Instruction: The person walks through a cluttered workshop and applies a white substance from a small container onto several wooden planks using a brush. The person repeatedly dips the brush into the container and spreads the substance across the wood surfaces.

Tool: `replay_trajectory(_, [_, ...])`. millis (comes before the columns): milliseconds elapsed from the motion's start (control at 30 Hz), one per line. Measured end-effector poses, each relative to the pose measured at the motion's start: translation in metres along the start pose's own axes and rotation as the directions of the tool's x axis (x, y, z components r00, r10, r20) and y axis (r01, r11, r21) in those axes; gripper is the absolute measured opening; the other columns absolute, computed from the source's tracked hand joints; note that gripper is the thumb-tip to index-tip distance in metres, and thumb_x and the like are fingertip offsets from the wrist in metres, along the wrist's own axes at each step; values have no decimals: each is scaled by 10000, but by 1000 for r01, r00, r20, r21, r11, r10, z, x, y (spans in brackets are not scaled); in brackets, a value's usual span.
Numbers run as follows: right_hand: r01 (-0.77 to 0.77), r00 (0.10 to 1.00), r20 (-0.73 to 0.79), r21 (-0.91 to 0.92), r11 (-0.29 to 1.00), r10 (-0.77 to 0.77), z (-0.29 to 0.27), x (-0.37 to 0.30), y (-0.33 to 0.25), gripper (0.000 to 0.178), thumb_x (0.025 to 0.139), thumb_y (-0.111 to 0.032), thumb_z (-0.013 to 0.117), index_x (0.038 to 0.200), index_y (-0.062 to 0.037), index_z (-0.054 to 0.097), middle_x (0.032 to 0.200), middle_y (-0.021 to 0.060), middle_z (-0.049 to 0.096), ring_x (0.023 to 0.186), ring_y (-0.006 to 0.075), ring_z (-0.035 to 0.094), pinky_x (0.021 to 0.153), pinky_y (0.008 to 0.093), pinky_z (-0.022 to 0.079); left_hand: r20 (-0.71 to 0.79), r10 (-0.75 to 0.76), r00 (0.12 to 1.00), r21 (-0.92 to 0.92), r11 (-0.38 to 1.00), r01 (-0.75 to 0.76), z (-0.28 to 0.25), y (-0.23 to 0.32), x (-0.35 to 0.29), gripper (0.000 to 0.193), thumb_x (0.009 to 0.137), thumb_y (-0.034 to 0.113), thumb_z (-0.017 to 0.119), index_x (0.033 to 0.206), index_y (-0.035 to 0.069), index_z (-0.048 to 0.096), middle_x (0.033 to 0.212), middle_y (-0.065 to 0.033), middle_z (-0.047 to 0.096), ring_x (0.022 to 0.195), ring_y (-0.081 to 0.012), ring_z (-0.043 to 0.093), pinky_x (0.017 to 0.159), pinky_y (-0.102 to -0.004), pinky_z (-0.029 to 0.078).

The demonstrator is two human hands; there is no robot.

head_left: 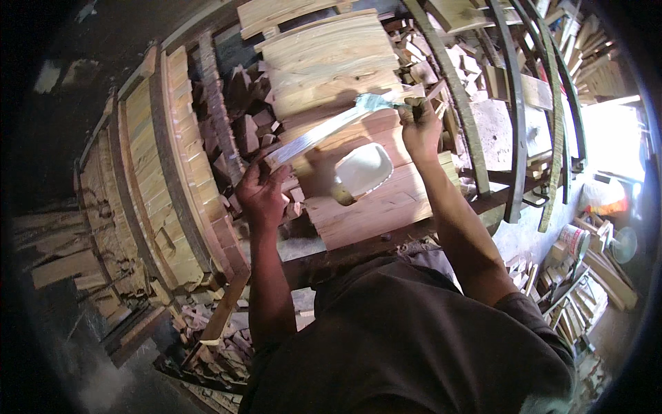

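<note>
Wooden strip [317,136], just one, slants above one plank panel [407,201], its left end pinched by the left hand [262,196]. The right hand [420,131] grips one pale-blue brush [373,103]. One white tub [365,170] sits on the panel.

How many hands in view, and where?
2. The left hand holds the near-left end of the pale wood strip; the right hand holds the bluish brush by the strip's other end. Neither is hidden.
</note>
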State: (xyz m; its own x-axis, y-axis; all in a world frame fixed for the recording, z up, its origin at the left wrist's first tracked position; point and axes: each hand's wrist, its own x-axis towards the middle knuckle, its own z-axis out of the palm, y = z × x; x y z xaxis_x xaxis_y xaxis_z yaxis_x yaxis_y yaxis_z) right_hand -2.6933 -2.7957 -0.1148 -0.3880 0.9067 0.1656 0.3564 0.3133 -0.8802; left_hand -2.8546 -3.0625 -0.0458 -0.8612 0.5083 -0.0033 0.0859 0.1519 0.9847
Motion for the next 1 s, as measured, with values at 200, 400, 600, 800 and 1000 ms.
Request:
replay_trajectory(200, [-117, 981, -169, -129, 985, 94, -7, 24, 34, 258, 822, -71, 729, 1066, -56, 647, 884, 157, 698, 820, 287, 682, 746, 371, 526, -4, -35, 999, 138, 990, 35, 1, 4, 0, 392, 841, 13, 732, 1206, -63, 609, 1111, -118, 692, 998, -172, 647, 885, -306, 517])
replay_trajectory(400, [43, 986, 146, 236, 971, -79, -5, -46, -80, 159, 858, 45, 661, 995, -15, 608, 917, 108, 682, 817, 195, 656, 697, 319, 531, 12, 1, 1000, 264, 964, -4, 2, 12, -2, 411, 839, 2, 737, 1217, -77, 594, 1098, -137, 693, 965, -174, 655, 841, -300, 539])
replay_trajectory(600, [-496, 868, 355, 631, 596, 347, 14, -41, -56, 136, 905, 46, 610, 1033, 1, 594, 892, 108, 660, 751, 166, 619, 603, 283, 511, -36, -98, 995, 162, 982, 102, 1, 13, -3, 360, 855, 29, 726, 1182, -80, 622, 1073, -102, 695, 948, -160, 643, 851, -298, 521])
replay_trajectory(800, [-599, 737, 49, 510, 617, 674, 0, 32, 85, 84, 904, 16, 630, 976, -14, 598, 756, 87, 628, 542, 153, 564, 432, 279, 436, -14, -98, 995, 179, 979, 99, 3, 10, 1, 309, 865, 50, 710, 1150, -53, 649, 1056, -83, 700, 942, -170, 645, 846, -310, 516])
replay_trajectory(1000, [-577, 648, -3, 651, 493, 762, 5, 55, 78, 66, 897, -23, 640, 952, -19, 603, 772, 70, 622, 577, 164, 583, 470, 319, 455, -44, -103, 994, 129, 986, 108, -2, 3, -1, 298, 866, 88, 720, 1124, -50, 662, 1046, -92, 699, 920, -170, 650, 813, -311, 527])
